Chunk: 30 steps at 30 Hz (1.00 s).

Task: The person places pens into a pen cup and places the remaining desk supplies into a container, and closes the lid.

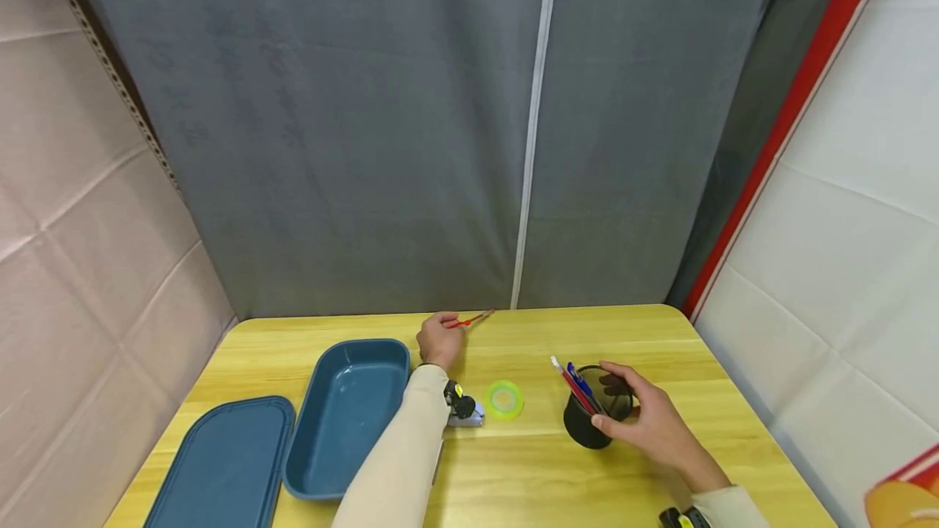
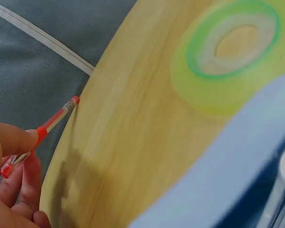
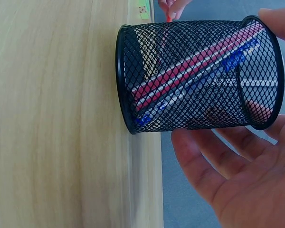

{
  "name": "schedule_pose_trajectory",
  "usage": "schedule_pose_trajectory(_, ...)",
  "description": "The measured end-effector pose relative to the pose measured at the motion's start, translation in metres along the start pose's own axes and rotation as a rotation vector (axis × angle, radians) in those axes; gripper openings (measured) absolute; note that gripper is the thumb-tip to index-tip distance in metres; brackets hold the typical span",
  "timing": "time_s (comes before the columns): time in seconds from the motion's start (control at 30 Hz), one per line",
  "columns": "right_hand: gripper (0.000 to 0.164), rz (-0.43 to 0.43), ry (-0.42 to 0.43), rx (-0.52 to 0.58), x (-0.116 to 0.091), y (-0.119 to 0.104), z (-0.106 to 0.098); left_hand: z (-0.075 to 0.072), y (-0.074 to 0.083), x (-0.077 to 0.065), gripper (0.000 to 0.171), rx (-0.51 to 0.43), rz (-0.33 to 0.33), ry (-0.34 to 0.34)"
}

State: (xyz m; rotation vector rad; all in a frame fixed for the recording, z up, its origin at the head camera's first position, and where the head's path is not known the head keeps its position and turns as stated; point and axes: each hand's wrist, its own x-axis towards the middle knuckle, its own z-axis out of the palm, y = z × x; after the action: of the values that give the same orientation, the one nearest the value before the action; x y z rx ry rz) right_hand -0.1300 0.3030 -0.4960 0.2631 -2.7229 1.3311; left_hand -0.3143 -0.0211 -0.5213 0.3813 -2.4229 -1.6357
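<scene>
Near the far edge of the table, my left hand (image 1: 442, 341) pinches a red pen (image 1: 472, 320) between thumb and fingers. In the left wrist view the pen is clear with a red grip and red ends, and slants over the table edge. My right hand (image 1: 656, 426) holds a black mesh pen cup (image 3: 194, 114), thumb at the rim and fingers round the far side. A red-and-white striped pencil (image 1: 575, 389) and a blue pen (image 1: 579, 380) lean inside the cup. In the right wrist view the cup's base is close to the tabletop.
Between the hands lies a yellow-green roll of tape (image 1: 504, 400). A pale lavender object (image 1: 467, 416), partly hidden by the left wrist, is beside it. Further left are a blue bin (image 1: 297, 463) and its flat blue lid (image 1: 223, 463). A grey curtain (image 1: 367, 145) hangs behind the table.
</scene>
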Motion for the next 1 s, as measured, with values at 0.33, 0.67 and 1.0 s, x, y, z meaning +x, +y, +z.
schedule_pose_trajectory(0.33, 0.077, -0.005, 0.007, -0.005, 0.001, -0.001, 0.000, -0.002, 0.010, -0.001, 0.023, -0.099, 0.041, 0.019)
schedule_pose_trajectory(0.67, 0.077, -0.005, 0.000, 0.015, 0.000, -0.001, 0.000, -0.004, 0.015, -0.006, 0.024, -0.188, 0.003, 0.046)
schedule_pose_trajectory(1.0, 0.077, -0.022, 0.006, 0.002, 0.000, 0.001, 0.000, -0.006, 0.024, -0.012, 0.030, -0.372, -0.042, 0.043)
